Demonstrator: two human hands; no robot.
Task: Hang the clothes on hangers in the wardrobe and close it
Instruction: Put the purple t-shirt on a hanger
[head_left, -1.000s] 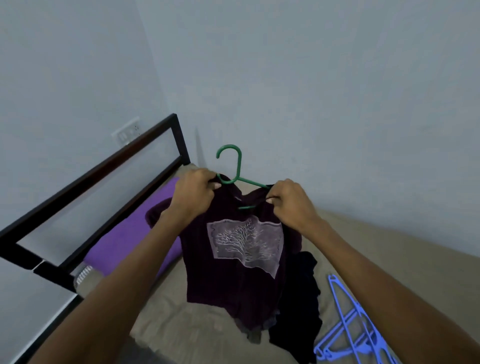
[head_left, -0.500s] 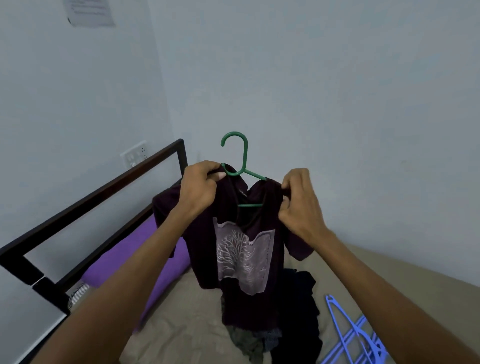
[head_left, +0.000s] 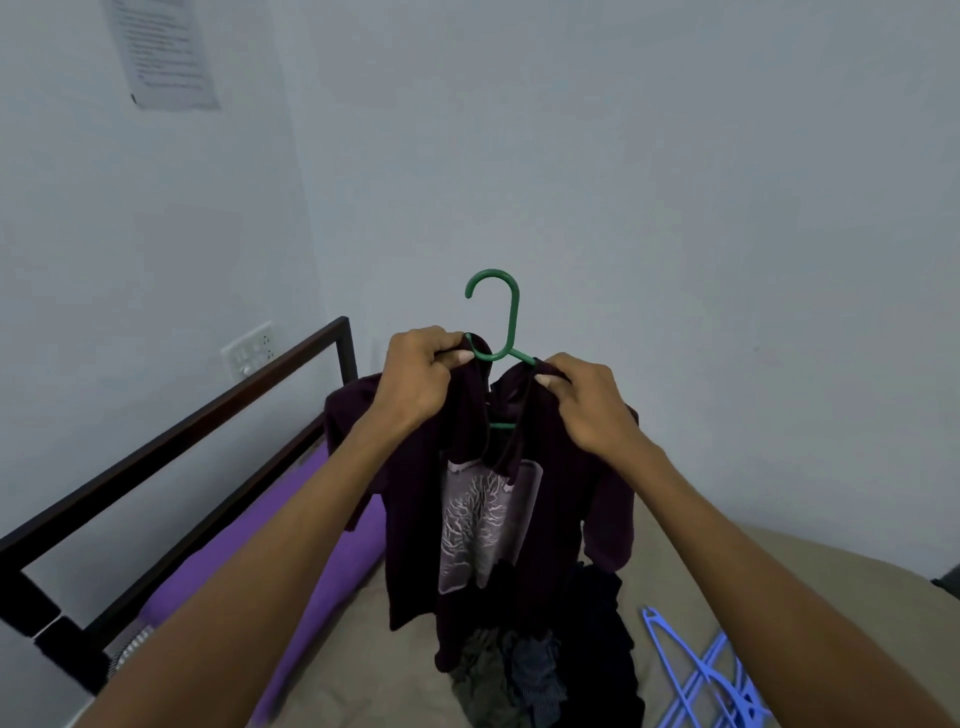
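Note:
A dark purple T-shirt (head_left: 561, 499) with a pale tree print hangs on a green hanger (head_left: 511, 317), held up in front of me above the bed. My left hand (head_left: 421, 379) pinches the shirt's left shoulder at the hanger arm. My right hand (head_left: 587, 400) pinches the right shoulder fabric by the collar. The hanger's hook stands upright above both hands. No wardrobe is in view.
A pile of dark clothes (head_left: 545, 670) lies on the beige bed (head_left: 779, 587) below the shirt. Blue hangers (head_left: 701, 675) lie at the lower right. A purple pillow (head_left: 291, 540) rests against the dark bed frame (head_left: 218, 410) on the left. Walls stand close behind.
Both hands have lifted the shirt and hanger higher off the bed, so it now hangs free, and my view has tilted up. The shirt has been pulled further onto the hanger's shoulders.

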